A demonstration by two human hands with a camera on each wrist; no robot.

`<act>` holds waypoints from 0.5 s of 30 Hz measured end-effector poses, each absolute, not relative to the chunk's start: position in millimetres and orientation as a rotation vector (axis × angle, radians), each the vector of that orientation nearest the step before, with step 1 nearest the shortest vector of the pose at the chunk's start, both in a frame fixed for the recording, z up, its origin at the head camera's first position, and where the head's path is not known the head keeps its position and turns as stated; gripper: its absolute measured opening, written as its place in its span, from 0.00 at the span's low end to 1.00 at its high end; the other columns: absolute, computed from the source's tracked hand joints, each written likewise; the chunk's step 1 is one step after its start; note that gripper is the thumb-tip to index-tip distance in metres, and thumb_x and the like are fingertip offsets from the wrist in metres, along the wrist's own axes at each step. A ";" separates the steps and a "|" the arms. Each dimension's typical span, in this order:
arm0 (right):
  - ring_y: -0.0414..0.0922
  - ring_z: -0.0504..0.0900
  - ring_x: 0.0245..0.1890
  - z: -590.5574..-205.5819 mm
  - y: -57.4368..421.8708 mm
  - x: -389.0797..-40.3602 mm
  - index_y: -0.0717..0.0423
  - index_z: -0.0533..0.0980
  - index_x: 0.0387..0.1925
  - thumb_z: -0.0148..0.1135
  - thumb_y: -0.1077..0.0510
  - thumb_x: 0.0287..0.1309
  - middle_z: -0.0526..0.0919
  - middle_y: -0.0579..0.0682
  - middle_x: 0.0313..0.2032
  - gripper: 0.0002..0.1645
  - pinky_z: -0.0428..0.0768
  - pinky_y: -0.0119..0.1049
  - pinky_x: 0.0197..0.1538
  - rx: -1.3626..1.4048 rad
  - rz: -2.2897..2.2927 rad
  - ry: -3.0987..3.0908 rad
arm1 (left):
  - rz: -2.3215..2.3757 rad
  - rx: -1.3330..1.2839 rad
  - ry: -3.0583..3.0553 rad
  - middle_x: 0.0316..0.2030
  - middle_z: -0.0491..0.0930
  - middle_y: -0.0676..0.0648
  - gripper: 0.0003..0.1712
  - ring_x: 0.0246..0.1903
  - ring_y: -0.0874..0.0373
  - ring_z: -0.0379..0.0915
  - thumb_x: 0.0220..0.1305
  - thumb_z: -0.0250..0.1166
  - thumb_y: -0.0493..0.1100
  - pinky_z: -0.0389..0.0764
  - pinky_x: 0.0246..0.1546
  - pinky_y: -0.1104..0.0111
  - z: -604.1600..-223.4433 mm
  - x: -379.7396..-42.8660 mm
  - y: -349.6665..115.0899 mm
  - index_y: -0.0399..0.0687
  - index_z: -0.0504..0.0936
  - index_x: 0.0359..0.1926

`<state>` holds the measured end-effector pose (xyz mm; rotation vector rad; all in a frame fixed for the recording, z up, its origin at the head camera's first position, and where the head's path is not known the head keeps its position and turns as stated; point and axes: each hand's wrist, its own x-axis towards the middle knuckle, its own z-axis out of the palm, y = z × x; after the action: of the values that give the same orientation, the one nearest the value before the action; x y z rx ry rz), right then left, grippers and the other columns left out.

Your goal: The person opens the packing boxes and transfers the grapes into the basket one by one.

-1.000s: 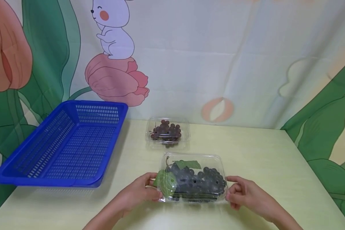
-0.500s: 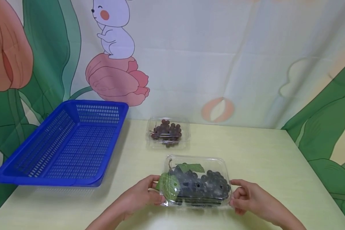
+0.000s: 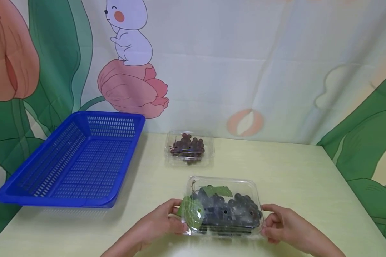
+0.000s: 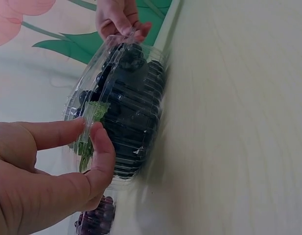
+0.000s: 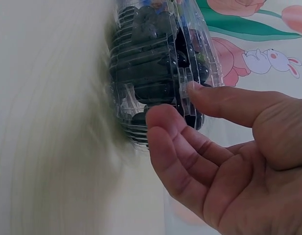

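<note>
A clear plastic clamshell box (image 3: 241, 185) of dark grapes (image 3: 215, 207) is at the front of the table, with green leaves (image 3: 193, 212) inside at its left end. My left hand (image 3: 162, 221) pinches the rim at the left end between thumb and finger; the left wrist view shows this grip on the clamshell box (image 4: 126, 122) closely. At the opposite end, my right hand (image 3: 284, 225) grips the rim, its thumb on the edge and the other fingers curled below, as the right wrist view shows with the hand (image 5: 214, 152).
Behind stands a second, smaller clear box (image 3: 207, 157) with reddish grapes (image 3: 188, 148). A blue perforated basket (image 3: 120, 171) sits at the left of the pale table (image 3: 292, 171). A printed curtain (image 3: 206, 71) hangs along the back edge.
Both hands have drawn the clamshell box of dark grapes nearer to me and slightly right, keeping hold of its ends. The basket and the smaller box have stayed put.
</note>
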<state>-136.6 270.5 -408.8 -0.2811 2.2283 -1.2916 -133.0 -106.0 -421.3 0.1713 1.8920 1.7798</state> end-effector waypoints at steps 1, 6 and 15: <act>0.51 0.81 0.31 -408.6 270.5 -136.4 0.83 0.54 0.70 0.71 0.65 0.63 0.84 0.53 0.33 0.46 0.84 0.37 0.37 -0.279 -1.275 2.240 | 1.782 0.173 1.889 0.48 0.73 0.36 0.41 0.41 0.52 0.80 0.59 0.67 0.24 0.86 0.46 0.59 -421.5 -132.5 -105.9 0.25 0.59 0.72; 0.51 0.81 0.30 -407.7 271.9 -134.0 0.84 0.54 0.69 0.70 0.65 0.64 0.84 0.52 0.33 0.45 0.83 0.37 0.37 -0.290 -1.257 2.250 | 1.810 0.164 1.852 0.48 0.73 0.35 0.41 0.39 0.51 0.81 0.59 0.66 0.22 0.87 0.45 0.57 -422.0 -129.8 -105.0 0.25 0.58 0.72; 0.50 0.80 0.30 -410.8 273.8 -130.0 0.86 0.52 0.69 0.68 0.67 0.65 0.83 0.53 0.33 0.45 0.83 0.36 0.36 -0.309 -1.301 2.209 | 1.810 0.130 1.845 0.49 0.73 0.35 0.43 0.37 0.49 0.83 0.61 0.65 0.22 0.87 0.45 0.55 -420.1 -125.4 -104.9 0.26 0.55 0.74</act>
<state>-130.0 273.8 -410.8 -0.3092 2.2090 -1.3007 -125.4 -104.9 -420.1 0.1299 1.8448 1.8095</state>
